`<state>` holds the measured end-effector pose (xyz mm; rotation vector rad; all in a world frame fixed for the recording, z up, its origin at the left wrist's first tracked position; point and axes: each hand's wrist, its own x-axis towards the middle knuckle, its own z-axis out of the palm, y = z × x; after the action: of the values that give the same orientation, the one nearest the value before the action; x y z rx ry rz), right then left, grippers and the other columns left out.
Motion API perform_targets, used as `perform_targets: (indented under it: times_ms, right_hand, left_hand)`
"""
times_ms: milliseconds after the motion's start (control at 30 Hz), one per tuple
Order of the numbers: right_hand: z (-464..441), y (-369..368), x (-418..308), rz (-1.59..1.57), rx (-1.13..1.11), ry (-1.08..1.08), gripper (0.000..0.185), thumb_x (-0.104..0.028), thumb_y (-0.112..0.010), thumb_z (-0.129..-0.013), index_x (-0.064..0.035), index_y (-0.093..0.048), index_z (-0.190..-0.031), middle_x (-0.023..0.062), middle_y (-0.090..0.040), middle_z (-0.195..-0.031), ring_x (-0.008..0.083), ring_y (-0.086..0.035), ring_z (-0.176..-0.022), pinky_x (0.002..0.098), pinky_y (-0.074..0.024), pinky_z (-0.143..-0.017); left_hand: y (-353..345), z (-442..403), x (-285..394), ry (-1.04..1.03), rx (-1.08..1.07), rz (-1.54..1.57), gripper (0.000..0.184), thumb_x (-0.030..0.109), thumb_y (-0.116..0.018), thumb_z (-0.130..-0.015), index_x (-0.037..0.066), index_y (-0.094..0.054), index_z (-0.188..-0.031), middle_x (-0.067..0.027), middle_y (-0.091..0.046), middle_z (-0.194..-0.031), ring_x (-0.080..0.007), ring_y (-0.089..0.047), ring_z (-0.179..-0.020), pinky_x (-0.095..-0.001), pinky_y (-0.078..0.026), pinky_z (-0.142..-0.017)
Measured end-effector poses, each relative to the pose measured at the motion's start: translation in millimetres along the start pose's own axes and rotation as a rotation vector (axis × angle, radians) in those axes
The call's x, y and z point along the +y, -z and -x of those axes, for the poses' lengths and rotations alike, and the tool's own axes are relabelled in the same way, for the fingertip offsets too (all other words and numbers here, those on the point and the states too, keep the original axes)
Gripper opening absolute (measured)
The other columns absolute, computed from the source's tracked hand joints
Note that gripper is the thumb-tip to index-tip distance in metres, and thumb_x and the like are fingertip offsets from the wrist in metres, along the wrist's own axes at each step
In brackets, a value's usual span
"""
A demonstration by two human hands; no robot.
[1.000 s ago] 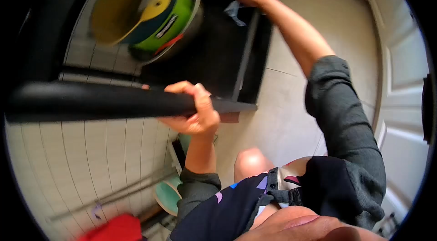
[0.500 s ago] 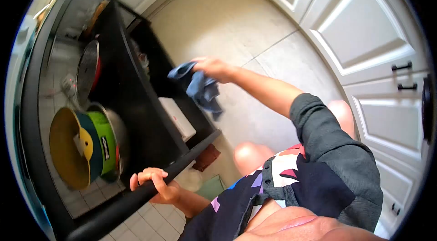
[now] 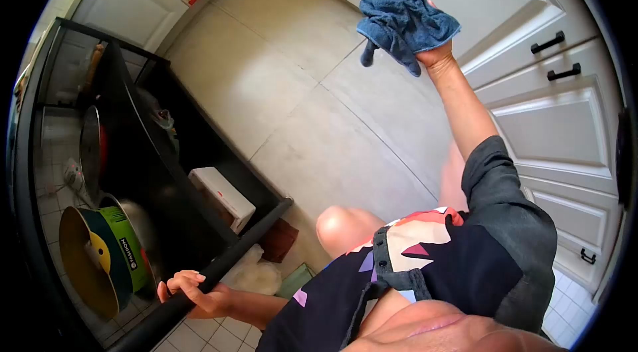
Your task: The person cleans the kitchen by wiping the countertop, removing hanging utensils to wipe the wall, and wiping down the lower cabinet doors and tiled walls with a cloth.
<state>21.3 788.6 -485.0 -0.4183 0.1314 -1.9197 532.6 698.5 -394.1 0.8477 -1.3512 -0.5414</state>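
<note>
A crumpled blue cloth (image 3: 402,19) lies over the palm and fingers of my right hand (image 3: 436,56), which is raised in front of the white cabinet doors. The cloth hides most of those fingers, and one corner of it dangles free. Down at the left, my left hand (image 3: 193,293) is curled around the black post (image 3: 229,257) of a black shelf rack (image 3: 143,132). Close beside that hand, on the rack, rests a pan (image 3: 86,265) with a green and yellow label sleeve.
White cabinet doors (image 3: 492,0) with black handles line the right side. A white box (image 3: 222,196) sits on a lower shelf. Beyond the rack's post are a clear plastic bag (image 3: 256,271) and a reddish-brown item (image 3: 279,240). Grey tiles (image 3: 319,126) cover the floor.
My right hand has swung the cloth from beside the rack up and right to the cabinet doors. My left hand stays on the post. The view has shifted right.
</note>
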Motion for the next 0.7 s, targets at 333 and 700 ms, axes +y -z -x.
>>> perform_targets:
  times_ms: [333,700]
  right_hand:
    - [74.8,-101.5,-71.2,0.506,0.465,0.902,0.048,-0.034,-0.040,-0.091,-0.0008,-0.043,-0.126,0.0139,-0.045,-0.130,0.0296,-0.041,-0.120,0.0445,-0.0223,-0.107]
    - [41.7,-89.5,-162.9,3.555,0.657,0.799,0.056,-0.019,-0.052,-0.076,-0.0271,-0.042,-0.131,-0.0034,-0.050,-0.126,0.0086,-0.047,-0.109,0.0384,-0.0310,-0.081]
  left_hand:
    - [-5.1,6.4,3.5,-0.032,0.049,-0.123,0.031,0.004,-0.051,-0.082,-0.008,-0.042,-0.109,-0.0004,-0.042,-0.058,-0.0099,-0.041,-0.048,-0.0235,-0.038,-0.050]
    - [-4.3,7.5,-0.9,-0.058,0.071,-0.198,0.030,0.008,-0.054,-0.084,-0.009,-0.047,-0.108,-0.0005,-0.041,-0.056,-0.0098,-0.041,-0.047,-0.0235,-0.037,-0.048]
